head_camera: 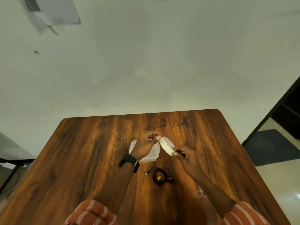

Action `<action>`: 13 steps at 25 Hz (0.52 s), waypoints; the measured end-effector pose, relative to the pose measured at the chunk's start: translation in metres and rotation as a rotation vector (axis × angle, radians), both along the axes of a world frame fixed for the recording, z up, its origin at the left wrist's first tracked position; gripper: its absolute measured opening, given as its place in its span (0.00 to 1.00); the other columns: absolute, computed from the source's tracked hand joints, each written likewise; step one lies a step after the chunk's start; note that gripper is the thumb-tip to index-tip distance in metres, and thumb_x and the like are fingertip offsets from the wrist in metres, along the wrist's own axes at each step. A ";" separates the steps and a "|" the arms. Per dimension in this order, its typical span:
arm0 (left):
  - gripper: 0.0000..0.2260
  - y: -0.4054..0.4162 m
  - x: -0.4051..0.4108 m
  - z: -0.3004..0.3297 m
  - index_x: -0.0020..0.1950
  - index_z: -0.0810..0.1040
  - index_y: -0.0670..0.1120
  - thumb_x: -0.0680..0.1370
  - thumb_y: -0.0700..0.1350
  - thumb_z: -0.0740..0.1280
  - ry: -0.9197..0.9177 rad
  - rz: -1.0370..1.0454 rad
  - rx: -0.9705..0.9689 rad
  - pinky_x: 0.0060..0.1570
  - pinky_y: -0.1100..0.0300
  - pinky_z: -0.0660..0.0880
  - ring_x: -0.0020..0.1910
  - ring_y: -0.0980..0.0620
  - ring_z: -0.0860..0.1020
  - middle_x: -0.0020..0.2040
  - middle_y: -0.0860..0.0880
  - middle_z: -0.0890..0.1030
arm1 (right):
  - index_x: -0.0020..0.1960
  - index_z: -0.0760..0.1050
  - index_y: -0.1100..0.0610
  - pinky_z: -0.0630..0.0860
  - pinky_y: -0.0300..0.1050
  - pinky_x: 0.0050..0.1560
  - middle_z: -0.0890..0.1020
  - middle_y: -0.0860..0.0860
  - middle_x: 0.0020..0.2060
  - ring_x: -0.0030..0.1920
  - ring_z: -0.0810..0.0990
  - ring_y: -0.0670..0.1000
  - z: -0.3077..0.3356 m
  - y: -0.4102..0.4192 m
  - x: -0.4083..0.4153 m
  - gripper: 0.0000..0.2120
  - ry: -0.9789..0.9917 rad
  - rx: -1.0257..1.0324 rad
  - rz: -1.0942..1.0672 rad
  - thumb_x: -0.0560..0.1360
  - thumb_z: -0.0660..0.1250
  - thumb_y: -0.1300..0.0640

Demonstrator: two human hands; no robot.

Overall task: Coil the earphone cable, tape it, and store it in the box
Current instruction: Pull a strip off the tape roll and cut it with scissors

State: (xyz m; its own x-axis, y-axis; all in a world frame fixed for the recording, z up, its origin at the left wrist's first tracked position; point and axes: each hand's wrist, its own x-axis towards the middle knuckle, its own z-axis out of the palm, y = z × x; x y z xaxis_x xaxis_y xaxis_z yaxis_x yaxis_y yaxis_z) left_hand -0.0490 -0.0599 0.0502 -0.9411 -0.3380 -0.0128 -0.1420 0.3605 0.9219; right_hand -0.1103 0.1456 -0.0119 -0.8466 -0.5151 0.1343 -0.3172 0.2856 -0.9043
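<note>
Right hand [185,157] pinched the light tape roll [166,146]; left hand [145,146] nipped its free end. The limp coiled cable [159,176] likely wants gripping across its loops.

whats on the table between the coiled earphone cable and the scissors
Nothing rests on the wood there. In the head view, only the person's right forearm crosses above that stretch, between the coiled cable and the scissors.
</note>
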 end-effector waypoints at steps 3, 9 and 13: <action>0.09 -0.009 0.010 0.025 0.56 0.83 0.42 0.77 0.40 0.70 0.062 0.035 0.090 0.47 0.70 0.77 0.52 0.56 0.80 0.56 0.49 0.82 | 0.52 0.83 0.53 0.75 0.36 0.44 0.85 0.47 0.49 0.51 0.81 0.47 0.025 -0.011 -0.001 0.12 0.028 -0.060 0.071 0.74 0.67 0.48; 0.04 -0.005 0.022 0.051 0.48 0.80 0.43 0.80 0.40 0.66 0.084 0.121 -0.142 0.44 0.69 0.74 0.45 0.56 0.78 0.46 0.53 0.80 | 0.47 0.83 0.50 0.75 0.32 0.39 0.84 0.44 0.43 0.46 0.81 0.42 0.068 -0.023 0.005 0.06 0.037 -0.108 0.089 0.75 0.70 0.60; 0.06 0.004 0.030 0.045 0.53 0.75 0.43 0.83 0.42 0.59 0.069 0.179 -0.335 0.36 0.72 0.70 0.39 0.55 0.75 0.43 0.52 0.78 | 0.47 0.81 0.48 0.72 0.26 0.34 0.80 0.38 0.37 0.38 0.79 0.40 0.088 -0.030 0.010 0.04 0.102 0.017 0.021 0.75 0.71 0.57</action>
